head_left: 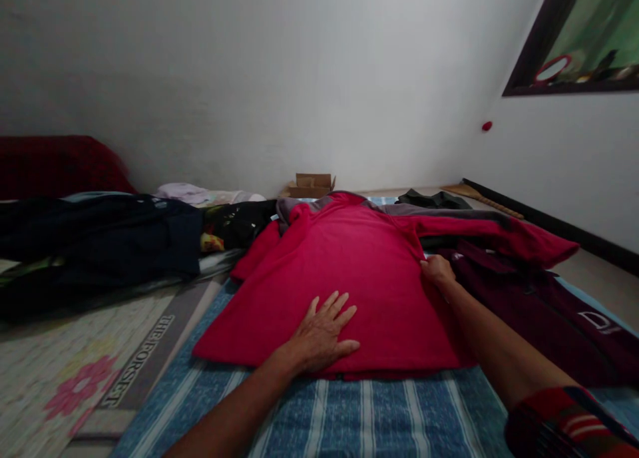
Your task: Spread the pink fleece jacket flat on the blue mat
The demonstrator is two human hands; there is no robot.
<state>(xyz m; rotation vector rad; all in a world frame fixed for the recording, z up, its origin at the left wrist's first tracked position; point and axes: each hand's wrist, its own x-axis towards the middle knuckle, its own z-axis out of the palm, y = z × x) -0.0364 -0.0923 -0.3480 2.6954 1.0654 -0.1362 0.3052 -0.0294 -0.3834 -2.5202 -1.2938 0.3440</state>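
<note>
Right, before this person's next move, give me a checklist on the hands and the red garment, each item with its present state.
1. Left hand laid flat on the red garment, fingers spread: ok.
2. Right hand gripping the garment's side edge: ok.
3. Garment's body spread out over the blue striped cloth: ok.
4. Sleeve at picture left fully in view: not ok, partly hidden by the body.
5. Sleeve at picture right clear of the maroon garment: cannot tell, they overlap in view.
6. Garment's underside free of creases: cannot tell, hidden.
</note>
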